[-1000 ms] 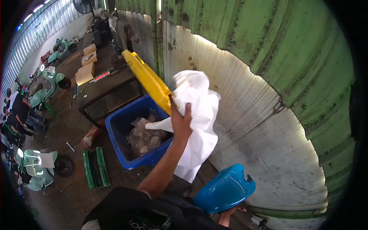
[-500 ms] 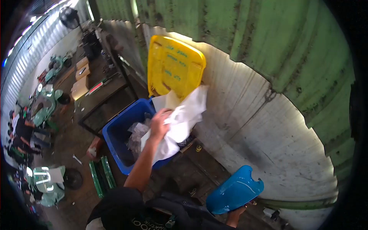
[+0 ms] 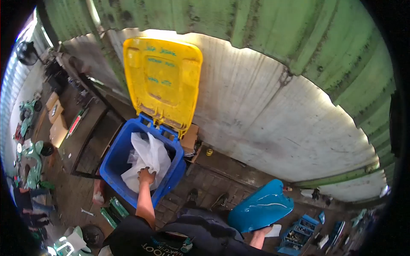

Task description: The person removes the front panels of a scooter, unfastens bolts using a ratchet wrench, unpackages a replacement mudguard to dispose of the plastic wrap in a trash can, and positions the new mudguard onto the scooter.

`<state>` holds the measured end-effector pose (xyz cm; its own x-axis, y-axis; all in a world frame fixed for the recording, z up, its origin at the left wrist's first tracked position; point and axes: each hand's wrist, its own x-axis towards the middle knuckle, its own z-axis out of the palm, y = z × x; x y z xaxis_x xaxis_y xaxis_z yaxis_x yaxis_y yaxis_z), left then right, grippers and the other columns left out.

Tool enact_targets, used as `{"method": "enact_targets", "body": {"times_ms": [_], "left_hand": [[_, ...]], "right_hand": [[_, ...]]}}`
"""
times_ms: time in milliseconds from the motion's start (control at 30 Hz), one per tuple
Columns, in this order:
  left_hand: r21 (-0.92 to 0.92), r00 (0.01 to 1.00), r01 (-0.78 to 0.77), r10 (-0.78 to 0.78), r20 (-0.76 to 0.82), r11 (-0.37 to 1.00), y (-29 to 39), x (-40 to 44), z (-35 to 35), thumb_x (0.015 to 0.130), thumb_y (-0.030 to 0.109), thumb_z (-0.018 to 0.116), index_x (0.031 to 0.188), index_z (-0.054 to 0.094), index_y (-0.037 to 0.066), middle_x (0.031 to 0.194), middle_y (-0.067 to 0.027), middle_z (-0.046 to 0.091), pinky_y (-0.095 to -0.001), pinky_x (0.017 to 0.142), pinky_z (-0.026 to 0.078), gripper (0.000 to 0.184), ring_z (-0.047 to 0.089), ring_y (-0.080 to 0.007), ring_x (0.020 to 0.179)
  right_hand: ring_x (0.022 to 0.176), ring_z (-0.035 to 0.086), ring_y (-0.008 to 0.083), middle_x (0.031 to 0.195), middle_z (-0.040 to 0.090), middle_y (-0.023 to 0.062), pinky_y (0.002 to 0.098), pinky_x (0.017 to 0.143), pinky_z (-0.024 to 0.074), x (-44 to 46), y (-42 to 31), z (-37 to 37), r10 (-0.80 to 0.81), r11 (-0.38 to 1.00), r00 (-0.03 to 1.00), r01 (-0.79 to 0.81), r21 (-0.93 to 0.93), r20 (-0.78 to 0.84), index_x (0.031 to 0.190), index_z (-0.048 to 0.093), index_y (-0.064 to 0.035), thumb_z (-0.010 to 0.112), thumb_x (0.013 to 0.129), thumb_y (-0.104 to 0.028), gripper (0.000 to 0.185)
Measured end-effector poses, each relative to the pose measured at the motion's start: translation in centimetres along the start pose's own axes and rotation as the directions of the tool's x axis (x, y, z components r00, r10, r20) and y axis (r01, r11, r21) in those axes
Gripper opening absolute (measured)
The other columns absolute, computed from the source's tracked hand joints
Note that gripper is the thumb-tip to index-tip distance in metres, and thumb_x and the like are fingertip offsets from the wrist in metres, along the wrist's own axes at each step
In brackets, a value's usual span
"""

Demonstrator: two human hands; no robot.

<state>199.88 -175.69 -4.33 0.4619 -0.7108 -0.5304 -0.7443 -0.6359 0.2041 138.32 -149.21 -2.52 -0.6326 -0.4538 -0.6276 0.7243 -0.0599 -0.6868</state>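
My left hand reaches down into a blue wheeled bin, its fingers bent into a crumpled white packing sheet. The sheet lies bunched inside the bin, over whatever else is in there. A yellow lid with green handwriting stands open at the bin's back. Low on the right, my right hand grips a glossy blue curved panel by its lower edge. Some of its fingers are hidden under the panel. A small white piece shows beside that hand; whether it is held, I cannot tell.
A dark metal table with boxes stands left of the bin. Green parts and a wrench lie on the floor. A blue toolbox sits at lower right. Behind the bin runs a corrugated wall; a cardboard box stands beside it.
My left hand has carried the white sheet from above the bin's right side down into it. My right hand still holds the blue panel. The view has shifted, showing the toolbox.
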Motion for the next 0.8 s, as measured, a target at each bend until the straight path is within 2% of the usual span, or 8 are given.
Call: {"method": "enact_targets", "body": {"times_ms": [200,267,433,500,533,567,600,800], "left_hand": [[-0.156,0.636,-0.663,0.441,-0.634,0.732,10.8,0.1,-1.1,0.089,0.014,0.074,0.126,0.067,0.004,0.119,-0.0170,0.069,-0.0472,0.100,0.049,0.040,0.064,-0.0346,0.112],[-0.414,0.706,-0.706,0.528,-0.471,0.575,17.0,-2.5,-3.9,0.088,0.008,0.075,0.118,0.070,0.002,0.105,-0.0140,0.073,-0.0409,0.091,0.054,0.032,0.070,-0.0267,0.098],[-0.280,0.392,-0.887,0.919,-0.040,0.366,28.2,-6.0,-1.0,0.088,0.015,0.079,0.094,0.075,0.000,0.086,-0.0092,0.074,-0.0370,0.070,0.054,0.017,0.068,-0.0209,0.072],[-0.346,0.385,-0.842,0.910,0.152,0.414,31.9,-9.7,2.7,0.089,0.032,0.083,0.084,0.074,0.000,0.072,-0.0054,0.070,-0.0377,0.057,0.049,0.033,0.063,-0.0181,0.061],[0.026,0.378,-0.924,0.905,0.196,0.381,32.9,-11.2,5.1,0.091,0.046,0.080,0.082,0.073,-0.001,0.071,-0.0094,0.070,-0.0401,0.056,0.048,0.048,0.063,-0.0198,0.060],[-0.004,0.606,-0.768,0.730,0.316,0.640,33.4,-11.7,9.2,0.093,0.054,0.075,0.079,0.072,-0.002,0.071,-0.0135,0.070,-0.0439,0.060,0.049,0.058,0.065,-0.0236,0.062],[-0.044,0.366,-0.911,0.851,0.377,0.411,32.8,-5.9,16.2,0.097,0.053,0.069,0.082,0.074,0.000,0.076,-0.0168,0.072,-0.0477,0.066,0.050,0.056,0.067,-0.0305,0.068],[-0.013,0.149,-0.956,0.524,0.838,0.293,41.4,-26.4,33.6,0.099,0.042,0.068,0.097,0.070,-0.004,0.086,-0.0182,0.073,-0.0476,0.066,0.054,0.046,0.070,-0.0323,0.072]], "right_hand": [[0.129,0.056,0.0408,0.145,0.059,0.0160,0.0575,0.111,0.0454,-4.9,0.7,-1.8,-0.067,0.927,0.983,-0.003,0.375,0.173,0.147,0.052,-0.0055,0.036,0.105,-0.049,0.062],[0.133,0.055,0.0390,0.149,0.057,0.0148,0.0564,0.112,0.0448,-6.3,-0.3,-2.4,-0.096,0.914,0.991,0.049,0.402,0.098,0.149,0.051,-0.0059,0.035,0.106,-0.047,0.062],[0.122,0.061,0.0339,0.135,0.066,0.0141,0.0518,0.110,0.0477,-4.3,0.4,-9.9,-0.084,0.856,0.932,0.248,0.454,-0.352,0.135,0.061,-0.0073,0.035,0.105,-0.047,0.056],[0.128,0.058,0.0321,0.142,0.062,0.0143,0.0468,0.115,0.0421,-4.7,-0.3,-12.1,-0.041,0.828,0.878,0.297,0.476,-0.477,0.142,0.058,-0.0062,0.039,0.107,-0.051,0.060],[0.126,0.059,0.0320,0.143,0.061,0.0142,0.0467,0.114,0.0422,-6.9,-2.5,-10.8,-0.027,0.822,0.834,0.332,0.463,-0.551,0.143,0.057,-0.0064,0.039,0.108,-0.051,0.060],[0.126,0.059,0.0318,0.143,0.061,0.0146,0.0465,0.114,0.0420,-6.0,-1.8,-13.5,-0.028,0.805,0.807,0.368,0.466,-0.589,0.142,0.058,-0.0064,0.039,0.108,-0.052,0.060],[0.125,0.059,0.0316,0.142,0.062,0.0149,0.0463,0.114,0.0419,-5.1,-1.8,-15.8,-0.023,0.794,0.787,0.389,0.467,-0.616,0.141,0.058,-0.0063,0.038,0.108,-0.052,0.060],[0.134,0.053,0.0360,0.151,0.055,0.0163,0.0498,0.116,0.0403,-8.1,-6.3,-25.5,0.045,0.585,0.755,0.511,0.630,-0.655,0.149,0.052,-0.0081,0.037,0.106,-0.057,0.066]]}}
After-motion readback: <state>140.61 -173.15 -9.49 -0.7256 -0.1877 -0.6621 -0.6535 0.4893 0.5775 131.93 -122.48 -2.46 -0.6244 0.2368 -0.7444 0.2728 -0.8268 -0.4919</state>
